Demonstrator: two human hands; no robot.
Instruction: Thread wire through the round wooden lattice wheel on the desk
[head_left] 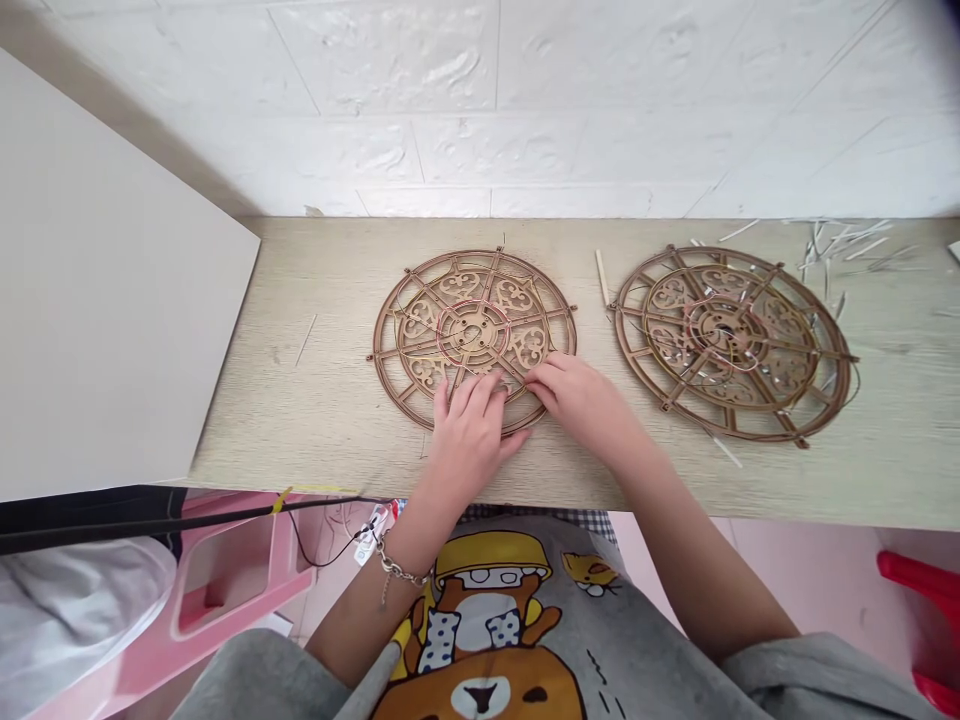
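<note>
A round brown openwork wooden frame (386,385) with spokes and scroll cut-outs lies flat on the table, under both my hands. Red wire (442,322) rings its hub, and thin yellowish wire (541,312) runs in points between the spokes. My left hand (469,430) rests on the near edge, fingers stretched out and thumb at the rim. At the frame's near right side, my right hand (576,400) has thumb and forefinger pinched on the thin wire; the fingertips partly hide it.
To the right lies a second similar wheel-shaped frame (636,352) with wires and small light bits on it. Scraps of white strip (844,240) and a pale stick (602,278) lie nearby. A white panel (112,280) stands left; a textured white wall (450,120) closes the back.
</note>
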